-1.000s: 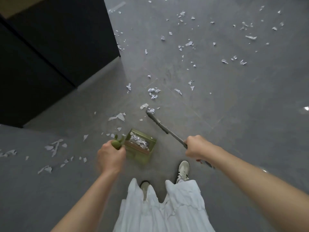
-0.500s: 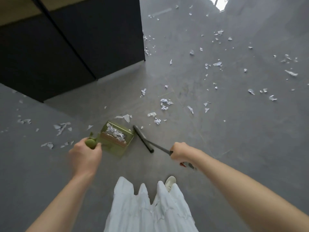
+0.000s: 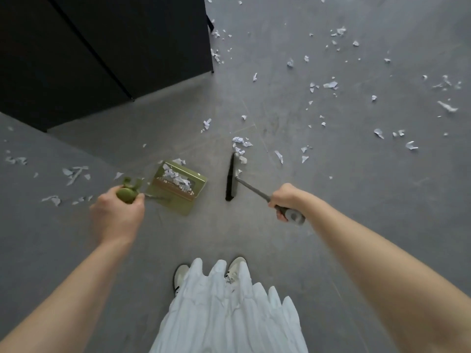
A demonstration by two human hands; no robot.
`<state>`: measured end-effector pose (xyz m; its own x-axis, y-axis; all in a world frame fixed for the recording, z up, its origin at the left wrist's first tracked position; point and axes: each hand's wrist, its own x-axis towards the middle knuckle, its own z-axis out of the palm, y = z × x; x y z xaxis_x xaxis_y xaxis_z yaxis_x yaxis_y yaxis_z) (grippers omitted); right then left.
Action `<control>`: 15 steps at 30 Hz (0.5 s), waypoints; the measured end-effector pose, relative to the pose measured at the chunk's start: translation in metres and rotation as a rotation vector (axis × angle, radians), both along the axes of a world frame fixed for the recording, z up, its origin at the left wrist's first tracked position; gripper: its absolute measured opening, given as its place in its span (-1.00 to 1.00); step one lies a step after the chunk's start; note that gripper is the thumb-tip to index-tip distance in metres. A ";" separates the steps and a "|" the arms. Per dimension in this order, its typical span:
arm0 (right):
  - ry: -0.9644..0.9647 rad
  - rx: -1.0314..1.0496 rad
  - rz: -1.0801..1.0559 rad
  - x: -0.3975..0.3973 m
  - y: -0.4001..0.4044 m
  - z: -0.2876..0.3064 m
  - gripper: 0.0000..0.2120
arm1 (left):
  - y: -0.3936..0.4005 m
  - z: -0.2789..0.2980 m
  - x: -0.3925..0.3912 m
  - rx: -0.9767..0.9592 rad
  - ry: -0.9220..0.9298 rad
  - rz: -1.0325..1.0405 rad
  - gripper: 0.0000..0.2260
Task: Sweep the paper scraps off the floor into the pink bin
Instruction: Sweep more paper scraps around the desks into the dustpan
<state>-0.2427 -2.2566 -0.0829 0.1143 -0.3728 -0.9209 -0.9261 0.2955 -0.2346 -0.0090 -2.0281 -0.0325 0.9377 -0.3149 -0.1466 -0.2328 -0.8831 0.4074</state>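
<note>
Left hand (image 3: pixel 116 216): gripped the green dustpan (image 3: pixel 178 188) handle — pan on the floor, scraps inside.
Right hand (image 3: pixel 286 200): curled round the broom (image 3: pixel 232 180) handle.
Paper scraps (image 3: pixel 240 143): scattered (some apparently touching the bristles).

A black cabinet (image 3: pixel 102 54) fills the upper left of the frame and walls off that side; scraps (image 3: pixel 216 56) lie close against its right edge. At centre, an open strip of floor (image 3: pixel 216 212) lies between the dustpan (image 3: pixel 178 189) at left and the broom (image 3: pixel 231 180) at right, which stand apart, with more scraps at the broom's upper end. The lower centre is taken by a white skirt (image 3: pixel 229 314) and shoes (image 3: pixel 181 276); bare floor runs along the right side.
</note>
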 end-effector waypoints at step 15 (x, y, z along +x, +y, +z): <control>0.158 -0.165 0.156 -0.079 -0.054 0.028 -0.72 | -0.112 -0.004 -0.051 -0.025 0.084 -0.197 -0.81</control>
